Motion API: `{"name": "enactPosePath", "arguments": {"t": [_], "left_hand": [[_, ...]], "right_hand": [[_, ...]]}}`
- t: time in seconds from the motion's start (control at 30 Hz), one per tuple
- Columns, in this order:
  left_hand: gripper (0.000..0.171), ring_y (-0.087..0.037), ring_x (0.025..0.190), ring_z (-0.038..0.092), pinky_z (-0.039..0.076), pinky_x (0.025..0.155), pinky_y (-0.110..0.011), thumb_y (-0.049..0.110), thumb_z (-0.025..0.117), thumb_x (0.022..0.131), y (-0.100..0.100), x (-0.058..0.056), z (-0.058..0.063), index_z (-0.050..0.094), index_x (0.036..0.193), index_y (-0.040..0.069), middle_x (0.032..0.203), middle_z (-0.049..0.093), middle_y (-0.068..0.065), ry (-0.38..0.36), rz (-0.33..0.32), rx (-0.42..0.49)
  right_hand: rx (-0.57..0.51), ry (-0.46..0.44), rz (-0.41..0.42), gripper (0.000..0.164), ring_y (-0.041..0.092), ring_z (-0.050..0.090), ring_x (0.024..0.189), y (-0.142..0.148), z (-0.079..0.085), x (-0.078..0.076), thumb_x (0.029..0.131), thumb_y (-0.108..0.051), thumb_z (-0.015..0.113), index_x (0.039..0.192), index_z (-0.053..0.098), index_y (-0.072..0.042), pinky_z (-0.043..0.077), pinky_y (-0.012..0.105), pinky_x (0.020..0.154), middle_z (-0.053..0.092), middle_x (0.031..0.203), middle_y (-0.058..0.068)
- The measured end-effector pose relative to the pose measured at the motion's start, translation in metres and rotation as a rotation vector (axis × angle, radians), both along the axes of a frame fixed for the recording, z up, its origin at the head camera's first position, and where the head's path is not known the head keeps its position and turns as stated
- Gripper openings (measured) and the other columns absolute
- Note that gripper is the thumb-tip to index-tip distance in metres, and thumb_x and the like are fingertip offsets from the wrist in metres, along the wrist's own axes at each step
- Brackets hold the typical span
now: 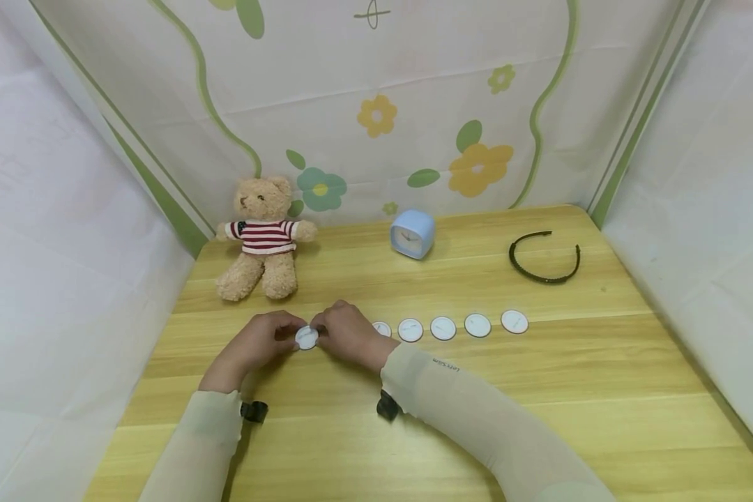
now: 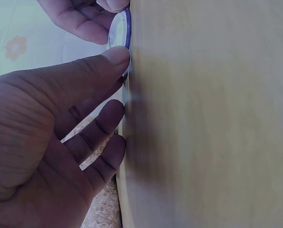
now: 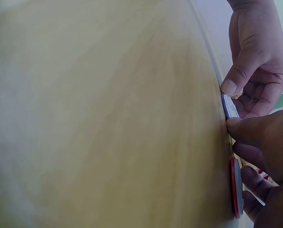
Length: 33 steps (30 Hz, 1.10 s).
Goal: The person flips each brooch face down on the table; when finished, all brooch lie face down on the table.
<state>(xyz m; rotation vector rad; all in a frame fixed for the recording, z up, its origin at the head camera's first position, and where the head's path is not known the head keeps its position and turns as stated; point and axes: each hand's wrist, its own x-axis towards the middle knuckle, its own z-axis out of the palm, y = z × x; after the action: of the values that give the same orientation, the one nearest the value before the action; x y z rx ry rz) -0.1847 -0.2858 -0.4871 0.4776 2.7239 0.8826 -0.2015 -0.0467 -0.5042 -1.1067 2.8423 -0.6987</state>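
A small round white disc with a blue-purple edge lies flat at the tabletop, between both hands. My left hand pinches its left side with thumb and finger, the other fingers loosely bent in the left wrist view. From the opposite side my right hand grips the rim, its thumb at the disc's edge in the right wrist view. A red-edged disc lies close by the right hand's lower fingers; in the head view that hand covers it. To the right, several white discs form a row, one partly behind the right wrist.
A teddy bear in a striped shirt sits at the back left of the wooden table. Behind the row stand a blue clock and, farther right, a black headband. Flowered cloth walls the table in.
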Motion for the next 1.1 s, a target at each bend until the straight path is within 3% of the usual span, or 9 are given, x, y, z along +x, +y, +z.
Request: {"name": "enactPosePath", "arguments": {"t": [0.27, 0.67, 0.93, 1.1], "left_hand": [[0.029, -0.03, 0.129, 0.067, 0.052, 0.114, -0.058, 0.011, 0.08, 0.1, 0.0003, -0.0004, 0.0007, 0.079, 0.128, 0.02, 0.128, 0.077, 0.0, 0.016, -0.023, -0.018], [0.031, -0.03, 0.127, 0.068, 0.054, 0.111, -0.057, 0.008, 0.081, 0.099, 0.0014, -0.0016, -0.0003, 0.079, 0.129, 0.017, 0.128, 0.077, -0.003, 0.032, -0.032, -0.023], [0.034, -0.033, 0.131, 0.066, 0.052, 0.113, -0.06, 0.009, 0.08, 0.099, 0.0003, -0.0001, 0.0027, 0.077, 0.132, 0.017, 0.132, 0.076, -0.004, 0.011, -0.022, -0.024], [0.039, -0.036, 0.132, 0.066, 0.054, 0.111, -0.06, 0.014, 0.076, 0.103, 0.0047, -0.0022, 0.0058, 0.07, 0.142, 0.012, 0.137, 0.074, -0.01, -0.006, 0.008, -0.021]], "right_hand": [[0.005, 0.026, 0.028, 0.013, 0.014, 0.07, 0.101, -0.0014, -0.0008, -0.0002, 0.105, -0.024, 0.075, 0.114, 0.085, -0.022, 0.052, 0.031, 0.102, 0.083, 0.113, -0.007], [0.033, 0.035, 0.02, 0.021, 0.015, 0.071, 0.111, -0.002, -0.002, 0.0003, 0.104, -0.025, 0.075, 0.123, 0.084, -0.023, 0.054, 0.033, 0.104, 0.082, 0.12, -0.006], [0.028, 0.024, 0.025, 0.015, 0.014, 0.069, 0.107, -0.0023, -0.0032, -0.0007, 0.104, -0.026, 0.075, 0.116, 0.084, -0.023, 0.053, 0.032, 0.103, 0.081, 0.116, -0.007], [0.06, 0.019, -0.004, 0.031, 0.021, 0.067, 0.118, 0.0002, 0.0015, -0.0018, 0.107, -0.034, 0.07, 0.133, 0.078, -0.019, 0.051, 0.037, 0.111, 0.078, 0.129, -0.002]]}}
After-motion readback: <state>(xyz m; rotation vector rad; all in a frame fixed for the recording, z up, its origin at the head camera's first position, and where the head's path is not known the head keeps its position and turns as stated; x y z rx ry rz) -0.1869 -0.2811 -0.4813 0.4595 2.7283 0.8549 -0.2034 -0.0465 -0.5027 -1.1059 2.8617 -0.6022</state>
